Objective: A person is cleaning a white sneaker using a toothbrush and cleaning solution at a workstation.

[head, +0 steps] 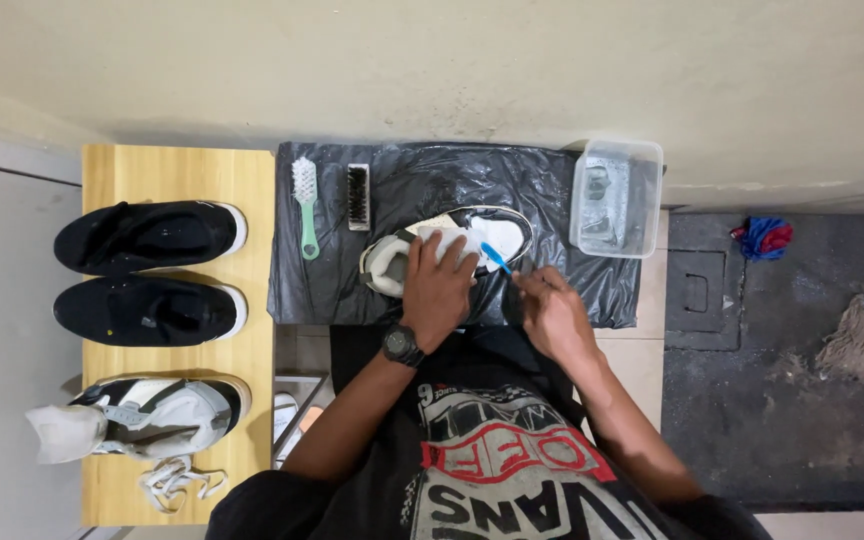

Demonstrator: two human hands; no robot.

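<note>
A white and black sneaker (498, 228) lies on its side on a black plastic sheet (422, 185). My left hand (437, 285), with a black watch on the wrist, presses down on the shoe's middle and steadies it. My right hand (552, 312) grips a small blue-handled toothbrush (495, 259), and the brush tip touches the shoe's side near the sole. The shoe's front part is partly hidden under my left hand.
A green-handled brush (306, 208) and a black brush (358, 196) lie at the sheet's left. A clear plastic tub (617, 196) stands at the right. Two black shoes (148, 270) and a white shoe (152, 415) with loose laces rest on a wooden board (252, 180). A mop (857, 335) lies on the dark floor.
</note>
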